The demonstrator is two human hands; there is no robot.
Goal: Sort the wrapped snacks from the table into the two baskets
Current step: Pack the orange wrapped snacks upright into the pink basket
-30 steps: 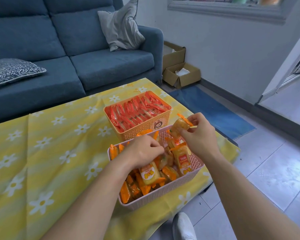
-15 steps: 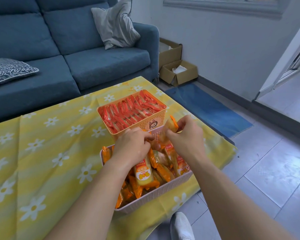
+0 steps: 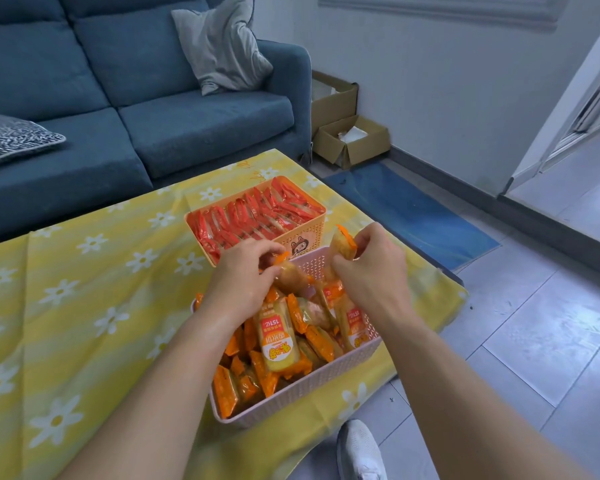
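Pink basket point(image 3: 291, 393), near counter edge, holds orange packs. Left hand point(image 3: 243, 278) pinches 1 pack point(image 3: 291, 277) lying low over it. Right hand point(image 3: 371, 268) pinches another point(image 3: 342, 245), upright, above the far rim. Red basket point(image 3: 312, 233) lies beyond.

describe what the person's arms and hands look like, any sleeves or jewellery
Both forearms are bare up to the bottom edge of the picture, with no sleeves in view. The left hand and right hand wear no gloves, and no rings, watch or bracelets show.
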